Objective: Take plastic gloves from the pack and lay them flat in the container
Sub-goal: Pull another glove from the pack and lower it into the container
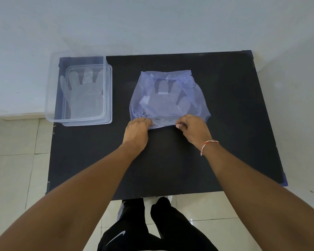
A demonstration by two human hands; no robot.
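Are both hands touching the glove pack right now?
Touching. The head view shows the left hand and right hand each pinching the near edge of the glove pack on the table.

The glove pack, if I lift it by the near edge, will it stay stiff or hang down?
The glove pack would probably hang floppy, being thin, wrinkled film. It looks light. Both hands, left and right, pinching it suggests slippery film.

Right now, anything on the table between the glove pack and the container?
Nothing visible. Only bare black table lies between the pack and the open container, which already holds a flat glove. Both hands pinch the pack's near edge.
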